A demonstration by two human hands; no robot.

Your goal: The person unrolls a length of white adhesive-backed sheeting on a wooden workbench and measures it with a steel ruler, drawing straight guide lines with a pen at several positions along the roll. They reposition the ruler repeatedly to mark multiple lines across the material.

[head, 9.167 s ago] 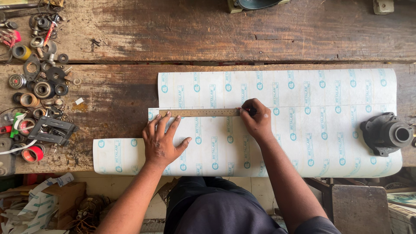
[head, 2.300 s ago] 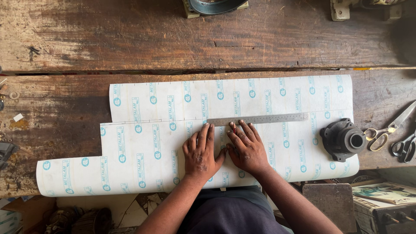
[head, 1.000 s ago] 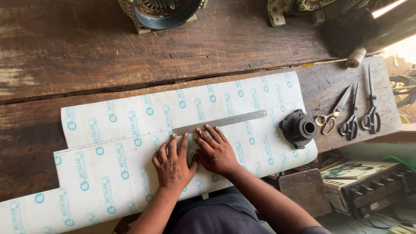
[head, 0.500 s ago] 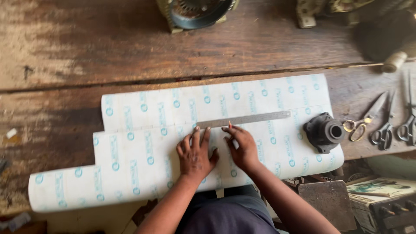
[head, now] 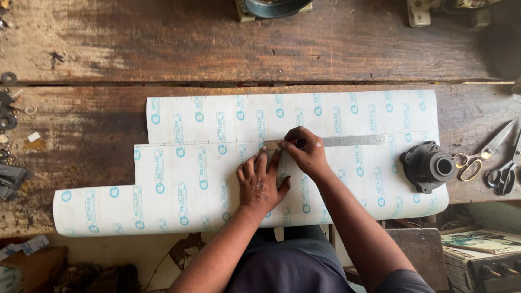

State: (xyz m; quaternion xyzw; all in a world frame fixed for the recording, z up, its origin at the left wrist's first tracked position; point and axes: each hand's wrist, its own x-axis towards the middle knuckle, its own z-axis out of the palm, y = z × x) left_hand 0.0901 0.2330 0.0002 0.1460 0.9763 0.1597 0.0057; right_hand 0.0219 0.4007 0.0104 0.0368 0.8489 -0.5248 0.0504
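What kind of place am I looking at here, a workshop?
Probably a repair or fabrication workshop: a worn wooden workbench, a black cast machine part weighing down the printed sheet, and scissors lying beside it.

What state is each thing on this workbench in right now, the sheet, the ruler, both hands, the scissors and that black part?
White sheet: unrolled flat on the wooden bench, near edge overhanging.
Steel ruler: lying flat across the sheet.
Left hand: spread, fingertips pressing the ruler's left end.
Right hand: curled at the ruler's edge, pinching something small that cannot be made out.
Black metal part: standing on the sheet's right end.
Scissors: two pairs, lying untouched.
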